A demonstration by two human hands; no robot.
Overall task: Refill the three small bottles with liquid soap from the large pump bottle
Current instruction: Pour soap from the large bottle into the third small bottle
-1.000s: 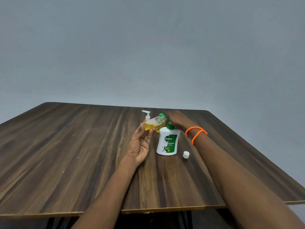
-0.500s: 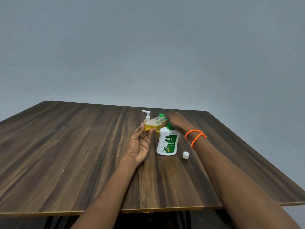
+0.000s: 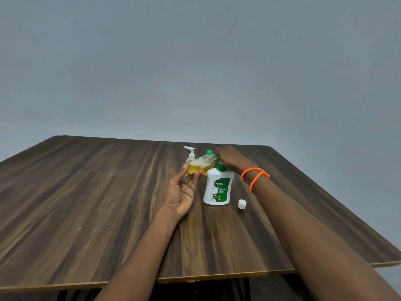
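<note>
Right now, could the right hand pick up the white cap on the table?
Probably not yet: the right hand is on the big soap bottle's pump. The white cap lies uncovered beside that bottle, below the right wrist, so once free it looks reachable.

Plain room: wooden table [image 3: 86, 203], grey wall [image 3: 195, 61]

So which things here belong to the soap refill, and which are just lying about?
In the job: Dettol bottle, tilted bottle in left hand, right hand on the pump, white-pump bottle, green-capped bottle, loose cap.
Not in it: table, orange bracelets.
</note>
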